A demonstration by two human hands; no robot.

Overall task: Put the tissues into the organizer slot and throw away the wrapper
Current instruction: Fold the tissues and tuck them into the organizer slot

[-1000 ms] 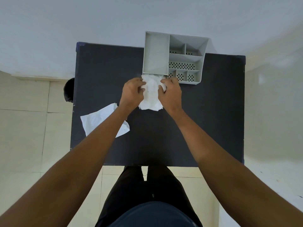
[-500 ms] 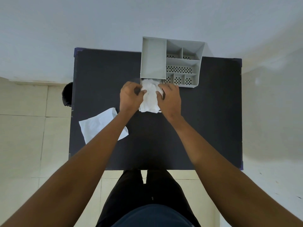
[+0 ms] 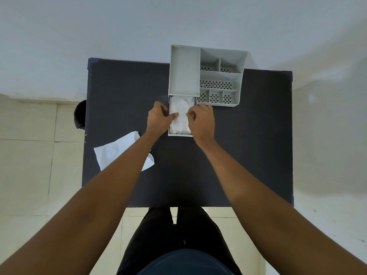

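A stack of white tissues (image 3: 181, 116) lies inside the pulled-out drawer slot (image 3: 179, 135) at the front left of the grey organizer (image 3: 184, 72). My left hand (image 3: 159, 118) is at the slot's left side, its thumb pressed onto the tissues. My right hand (image 3: 201, 121) is at the right side with curled fingers pinching the stack's edge. The empty white wrapper (image 3: 117, 151) lies flat on the black table (image 3: 248, 145), to the left and partly under my left forearm.
The organizer has several small perforated compartments (image 3: 215, 84) on its right. A black round bin (image 3: 80, 115) stands on the tiled floor just off the table's left edge. A pale wall runs behind the table. My legs are at the near edge.
The tissues were held up in front of the organizer; now they sit down in the drawer slot, whose rim shows around them. Both hands stay on the stack.
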